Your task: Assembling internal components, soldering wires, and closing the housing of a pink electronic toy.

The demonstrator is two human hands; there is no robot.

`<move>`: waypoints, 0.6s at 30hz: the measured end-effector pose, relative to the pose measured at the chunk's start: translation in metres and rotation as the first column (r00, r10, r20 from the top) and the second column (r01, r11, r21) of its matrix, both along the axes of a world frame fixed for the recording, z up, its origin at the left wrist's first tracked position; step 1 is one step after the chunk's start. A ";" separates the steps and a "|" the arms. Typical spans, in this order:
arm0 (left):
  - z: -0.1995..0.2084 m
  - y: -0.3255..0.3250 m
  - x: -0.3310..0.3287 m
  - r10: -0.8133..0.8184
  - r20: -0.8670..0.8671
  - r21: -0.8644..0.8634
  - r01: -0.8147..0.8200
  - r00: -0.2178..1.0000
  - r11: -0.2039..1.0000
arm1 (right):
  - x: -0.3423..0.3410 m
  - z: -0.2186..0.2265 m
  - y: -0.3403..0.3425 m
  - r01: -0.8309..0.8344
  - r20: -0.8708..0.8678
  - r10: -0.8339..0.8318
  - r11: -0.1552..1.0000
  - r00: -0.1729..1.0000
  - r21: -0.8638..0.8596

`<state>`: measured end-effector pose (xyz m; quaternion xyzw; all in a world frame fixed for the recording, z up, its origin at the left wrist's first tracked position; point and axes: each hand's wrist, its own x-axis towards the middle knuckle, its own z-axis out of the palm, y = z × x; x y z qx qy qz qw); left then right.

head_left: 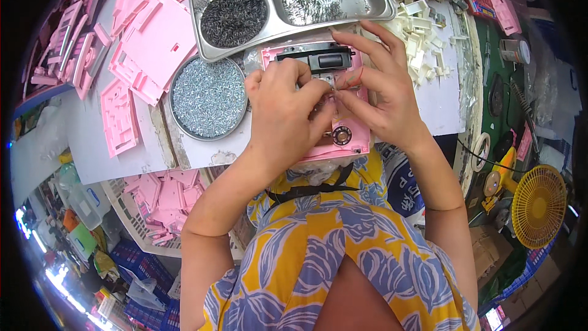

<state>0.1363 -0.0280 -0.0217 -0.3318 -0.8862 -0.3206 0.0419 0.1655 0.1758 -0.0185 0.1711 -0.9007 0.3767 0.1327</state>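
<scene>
A pink plastic housing [361,145] lies open in front of me, partly covered by both hands. Across its far side sits a black molded part [331,60], and near its front right is a round black part with a metallic ring [342,135]. My left hand [285,113] bends over the middle of the housing, fingers pinched together; what they grip is hidden. From the right, my right hand [386,89] meets it, thumb and forefinger closed on a thin wire [350,79] with reddish and greenish strands. Its other fingers are raised.
A round tray of small silvery screws [208,98] stands left of the housing. Beyond is a metal compartment tray [264,40] holding dark springs. Pink panels [156,43] are piled at left, white plastic pieces [422,43] at right. A yellow fan [539,206] stands at far right.
</scene>
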 end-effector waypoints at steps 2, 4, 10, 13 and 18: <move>-0.003 -0.004 -0.005 -0.018 0.022 0.055 0.017 1.000 0.998 | 0.001 0.000 0.001 0.006 -0.001 -0.006 1.000 1.000 0.001; -0.005 -0.009 -0.009 -0.036 0.065 0.090 0.030 0.997 0.995 | 0.002 -0.001 0.001 0.022 -0.003 -0.022 1.000 1.000 0.009; -0.006 -0.018 -0.013 -0.044 0.122 0.104 0.031 0.992 0.994 | 0.001 -0.002 -0.001 0.066 -0.015 -0.065 0.997 0.998 0.040; -0.007 -0.017 -0.011 -0.023 0.113 0.092 0.012 0.993 0.996 | 0.001 -0.001 -0.005 0.057 -0.030 -0.055 0.996 0.998 0.070; -0.009 -0.008 -0.005 0.037 0.099 0.102 -0.047 0.994 0.994 | 0.000 0.000 -0.014 0.087 -0.046 -0.082 0.989 0.996 0.118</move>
